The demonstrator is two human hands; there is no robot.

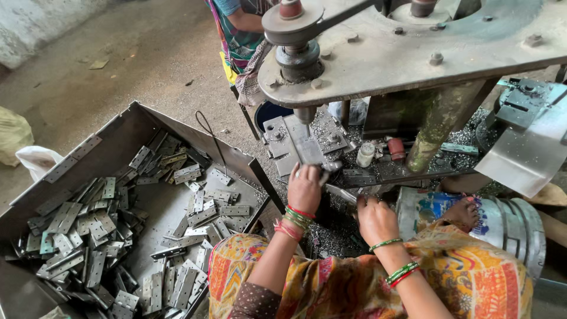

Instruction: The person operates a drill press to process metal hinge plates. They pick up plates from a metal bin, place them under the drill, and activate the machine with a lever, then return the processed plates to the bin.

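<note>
The person sits low at a heavy grey steel press [413, 53], and the work looks to be at the feeding step. The left hand [304, 188] reaches up to the flat grey metal hinge plate [307, 147] lying on the die bed directly under the round ram [305, 113]; the fingers curl over the plate's near end and seem to pinch it, though the fingertips are hidden from here. The right hand [375, 218] rests lower, knuckles up and fingers folded under among the metal swarf on the press bed, touching a thin steel strip [341, 194]; whether it actually grips the strip I cannot tell.

To my eye the next move calls for the plate to sit square against the die stops, and for the left fingers to be well away from the ram.

To the person's left stands a large open sheet-metal bin [127, 127] with sloping walls, holding a loose heap of flat grey hinge leaves [88, 236], thick at the near and left side, thinner toward the middle. By the right knee lies a dented tin can with a blue printed label [502, 221] on its side; its contents are hidden. Another person in patterned cloth [239, 35] stands beyond the press.
</note>
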